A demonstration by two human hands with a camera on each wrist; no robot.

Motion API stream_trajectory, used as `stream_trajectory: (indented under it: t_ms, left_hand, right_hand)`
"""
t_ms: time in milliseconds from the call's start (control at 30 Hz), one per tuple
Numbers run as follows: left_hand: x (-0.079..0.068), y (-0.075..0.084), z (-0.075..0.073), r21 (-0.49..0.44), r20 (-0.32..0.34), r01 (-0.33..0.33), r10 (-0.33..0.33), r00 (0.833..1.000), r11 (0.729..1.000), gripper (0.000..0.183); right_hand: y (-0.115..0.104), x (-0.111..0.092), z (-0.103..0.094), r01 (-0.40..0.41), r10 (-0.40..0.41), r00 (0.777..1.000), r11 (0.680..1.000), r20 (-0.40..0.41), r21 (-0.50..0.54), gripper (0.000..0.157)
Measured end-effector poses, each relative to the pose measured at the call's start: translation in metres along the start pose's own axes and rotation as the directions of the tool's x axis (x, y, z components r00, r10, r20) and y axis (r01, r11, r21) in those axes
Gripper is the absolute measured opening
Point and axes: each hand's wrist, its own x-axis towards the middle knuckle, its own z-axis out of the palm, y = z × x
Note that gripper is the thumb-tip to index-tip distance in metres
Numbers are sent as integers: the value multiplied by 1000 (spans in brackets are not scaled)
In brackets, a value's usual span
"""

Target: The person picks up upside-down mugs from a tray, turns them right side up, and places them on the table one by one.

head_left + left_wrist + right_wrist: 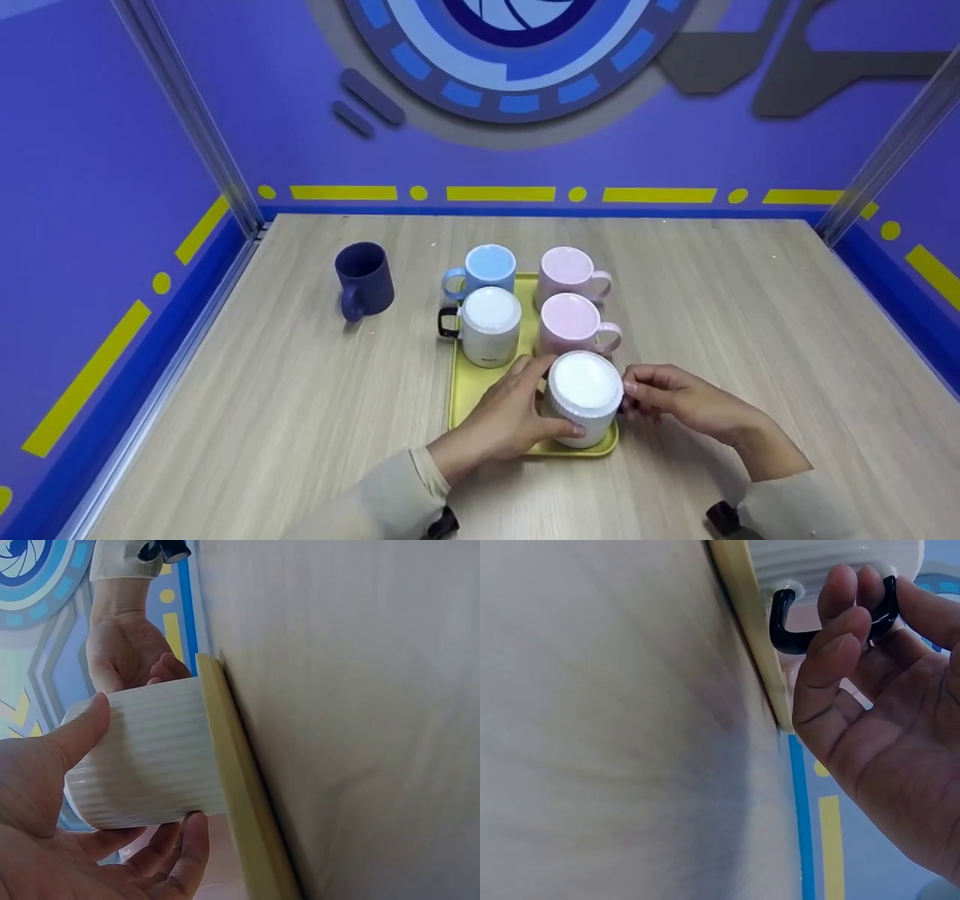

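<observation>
Head view: ribbed white mug [586, 384] held at the near right corner of the yellow tray [471, 386]

The mug appears upside down; whether its rim sits fully on the tray floor I cannot tell. The left grip [510, 412] is wrapped round the mug's body, with the thumb on the near side. The right grip [679, 394] has its fingers curled on the black handle [793, 642], which juts out at the tray's right edge.

With the mug so near the corner, a slight drift rightward or toward the person could perch it on the raised lip and tip it. Uneven pulls between body and handle might twist it, and the smooth-looking surface may slip. The nearer pink mug [571, 319] stands just behind, so a push away could knock it into the farther pink mug [566, 266].

Yellow floor shows left of the held mug, in front of the other white mug [491, 330], though the left grip covers part. Wood of the desk [787, 322] stretches to the right; the upright dark blue mug [373, 281] stands left, well apart from the tray.
</observation>
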Motion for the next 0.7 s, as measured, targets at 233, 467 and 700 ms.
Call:
stream_trajectory:
  t_ms: [233, 467, 700]
  left_hand:
    - [-5, 7, -9, 5, -23, -21, 21, 1000, 1000, 89]
    - [-12, 14, -20, -13, -39, -36, 35, 999, 999, 88]
    - [-21, 20, -32, -34, -47, -34, 32, 998, 999, 89]
  right_hand:
    - [-11, 0, 2, 115, -115, 993, 993, 8, -22, 27]
    - [-25, 0, 7, 145, -146, 989, 988, -14, -56, 26]
    - [-40, 3, 13, 178, -181, 983, 982, -30, -68, 25]
